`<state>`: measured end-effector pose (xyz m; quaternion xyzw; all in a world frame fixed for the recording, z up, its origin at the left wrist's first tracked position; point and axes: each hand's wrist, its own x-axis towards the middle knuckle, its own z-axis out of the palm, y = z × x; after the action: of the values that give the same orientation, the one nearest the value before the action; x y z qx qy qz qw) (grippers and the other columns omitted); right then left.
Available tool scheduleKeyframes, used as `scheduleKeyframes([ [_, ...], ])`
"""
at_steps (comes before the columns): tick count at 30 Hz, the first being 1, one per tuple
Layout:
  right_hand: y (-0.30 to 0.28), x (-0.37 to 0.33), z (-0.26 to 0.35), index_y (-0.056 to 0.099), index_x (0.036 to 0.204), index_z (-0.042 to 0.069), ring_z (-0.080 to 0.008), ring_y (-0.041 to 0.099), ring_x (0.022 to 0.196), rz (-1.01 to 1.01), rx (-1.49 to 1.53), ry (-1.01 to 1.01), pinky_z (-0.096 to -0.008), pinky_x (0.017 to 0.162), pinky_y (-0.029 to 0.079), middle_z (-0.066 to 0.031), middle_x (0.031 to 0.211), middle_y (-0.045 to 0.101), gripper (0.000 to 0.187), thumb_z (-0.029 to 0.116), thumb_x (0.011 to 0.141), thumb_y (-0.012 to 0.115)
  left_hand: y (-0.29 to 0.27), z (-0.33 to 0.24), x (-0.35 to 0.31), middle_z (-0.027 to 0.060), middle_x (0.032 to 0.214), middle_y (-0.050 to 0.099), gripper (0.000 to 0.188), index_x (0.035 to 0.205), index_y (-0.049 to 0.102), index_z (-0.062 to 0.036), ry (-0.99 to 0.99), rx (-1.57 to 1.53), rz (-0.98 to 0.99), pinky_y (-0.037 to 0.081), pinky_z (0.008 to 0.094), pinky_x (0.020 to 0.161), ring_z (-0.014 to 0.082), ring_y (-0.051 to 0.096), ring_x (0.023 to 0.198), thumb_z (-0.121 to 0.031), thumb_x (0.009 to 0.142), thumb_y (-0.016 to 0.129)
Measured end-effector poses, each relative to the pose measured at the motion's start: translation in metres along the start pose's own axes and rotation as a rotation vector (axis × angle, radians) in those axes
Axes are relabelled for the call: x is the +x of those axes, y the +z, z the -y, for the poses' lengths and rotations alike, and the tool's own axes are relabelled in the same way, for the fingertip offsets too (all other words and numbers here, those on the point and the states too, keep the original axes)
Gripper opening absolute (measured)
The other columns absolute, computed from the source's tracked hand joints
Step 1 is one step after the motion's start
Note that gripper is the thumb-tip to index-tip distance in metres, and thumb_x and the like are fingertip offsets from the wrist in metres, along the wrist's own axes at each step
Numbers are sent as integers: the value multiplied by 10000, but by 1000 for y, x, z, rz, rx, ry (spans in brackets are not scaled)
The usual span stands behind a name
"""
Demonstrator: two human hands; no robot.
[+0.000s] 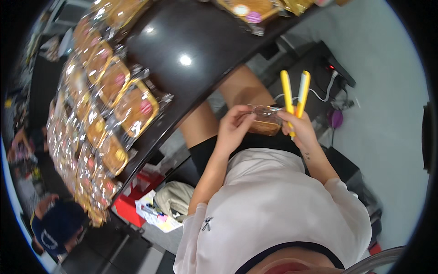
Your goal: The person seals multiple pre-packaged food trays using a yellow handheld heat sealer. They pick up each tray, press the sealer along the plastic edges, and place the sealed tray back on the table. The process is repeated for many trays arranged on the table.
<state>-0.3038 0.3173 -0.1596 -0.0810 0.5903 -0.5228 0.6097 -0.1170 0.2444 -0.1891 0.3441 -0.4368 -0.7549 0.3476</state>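
A small brown loaf cake in a clear plastic bag [265,128] is held above my lap. My left hand [236,124] pinches the bag's left side between thumb and fingers. Closed around a yellow hand-held flat iron [287,93], my right hand [299,126] also touches the right end of the bag with its fingertips. The iron's two arms stand apart in a V pointing away from me, and a pale strip shows inside one arm. The lower part of the iron is partly hidden by my fingers.
Several rows of bagged cakes in yellow-edged trays [135,109] cover the left of the dark table [191,36]; more lie at its far end. A white cord [328,93] runs from a lit black power strip [340,68]. A red bag [130,205] and a capped person [59,228] are lower left.
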Motion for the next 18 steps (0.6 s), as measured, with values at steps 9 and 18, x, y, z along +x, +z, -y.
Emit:
scheduleKeyframes([
  [9, -43, 3, 29, 543, 969, 35, -105, 499, 630, 118, -686, -333, -235, 560, 406, -36, 785, 528, 422, 441, 944, 430, 4, -4, 0, 113, 1092, 629, 118, 1016, 565, 5, -107, 62, 3, 432, 256, 893, 125, 574, 986, -63, 922, 544],
  [18, -19, -24, 60, 574, 894, 36, -266, 581, 656, 123, -1401, -727, -332, 573, 461, -85, 794, 565, 369, 321, 733, 743, 11, -2, 6, 86, 1065, 612, 168, 1054, 480, -27, -58, 39, 1, 434, 253, 903, 119, 576, 992, -38, 906, 559],
])
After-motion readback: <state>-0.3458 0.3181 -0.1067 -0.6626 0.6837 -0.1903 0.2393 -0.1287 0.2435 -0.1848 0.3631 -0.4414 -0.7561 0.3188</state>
